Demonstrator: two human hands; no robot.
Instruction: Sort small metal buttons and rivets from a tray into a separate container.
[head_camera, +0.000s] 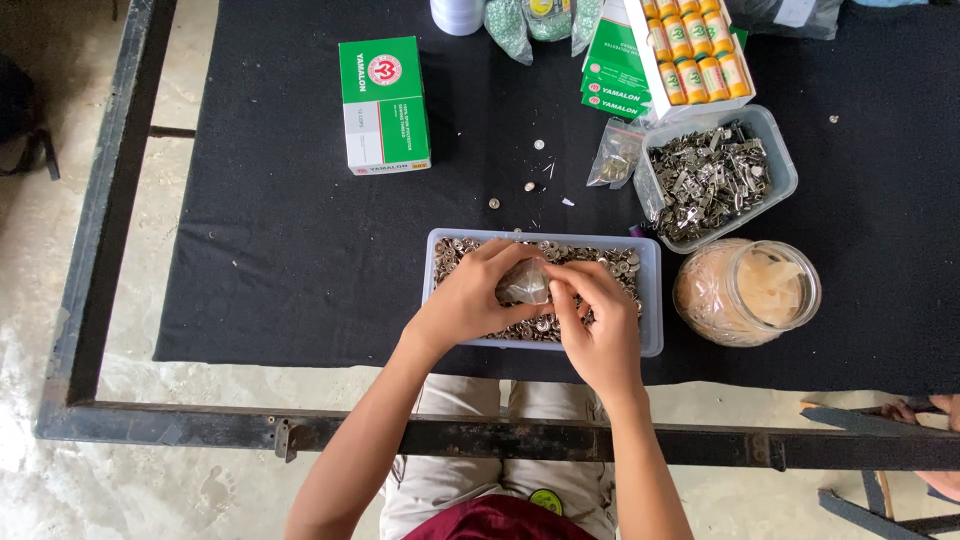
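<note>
1. My left hand (465, 300) curls around a small clear plastic bag (523, 285), fingers closed on its side.
2. My right hand (600, 325) pinches the same bag from the other side, fingertips closed on it.
3. The bag sits just above a shallow clear plastic tray (652, 300) filled with small metal snap buttons (610, 262), on the black cloth-covered table (290, 230).
4. Near the tray's right stand a round glass jar (745, 292) and a clear tub of metal clasps (712, 178); a green-and-white box (384, 105) lies further away.
</note>
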